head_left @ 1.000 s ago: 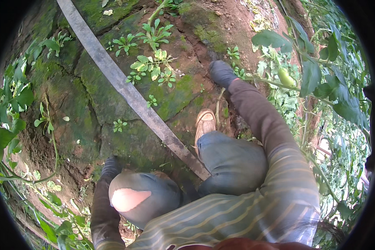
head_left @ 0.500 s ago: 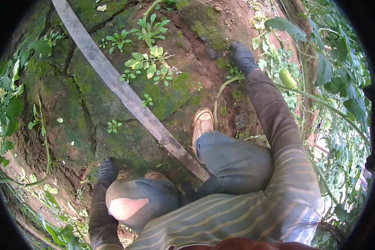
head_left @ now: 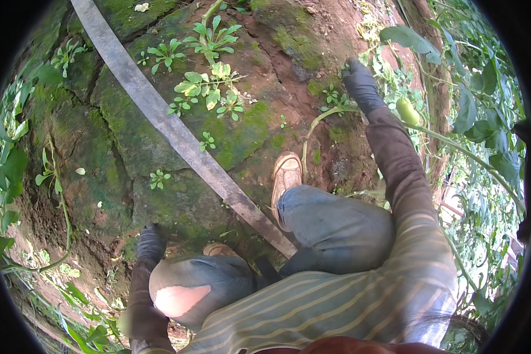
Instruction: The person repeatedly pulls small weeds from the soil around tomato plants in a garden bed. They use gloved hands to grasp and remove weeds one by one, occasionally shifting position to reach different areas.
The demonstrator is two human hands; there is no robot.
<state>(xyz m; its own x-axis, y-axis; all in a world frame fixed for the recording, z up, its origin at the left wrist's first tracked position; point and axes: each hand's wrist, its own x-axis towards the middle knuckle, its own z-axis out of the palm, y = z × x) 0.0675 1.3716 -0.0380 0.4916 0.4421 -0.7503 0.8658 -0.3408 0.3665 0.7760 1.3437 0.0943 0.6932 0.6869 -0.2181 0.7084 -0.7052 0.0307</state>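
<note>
My right hand (head_left: 363, 87), in a dark glove, is low over the right side of the soil bed, fingers curled together. A bit of green shows at its fingertips; what it grips is too small to name. Small weeds (head_left: 331, 97) grow just left of it, and a green tomato (head_left: 407, 111) hangs to its right. My left hand (head_left: 151, 243), gloved too, is down at the soil beside my left knee, its fingers bent inward. Whatever lies under those fingers is hidden.
A long flat grey strip (head_left: 171, 130) crosses the mossy, cracked soil (head_left: 109, 159) diagonally towards my feet. Leafy seedlings (head_left: 212, 41) and a yellowing plant (head_left: 209, 88) stand beyond it. A bare stem (head_left: 484, 168) runs along the right, with dense tomato foliage (head_left: 475, 112) there.
My right hand has moved a little to the right, away from the small weeds, and its fingers now look more tightly curled. My left hand has stayed in place.
</note>
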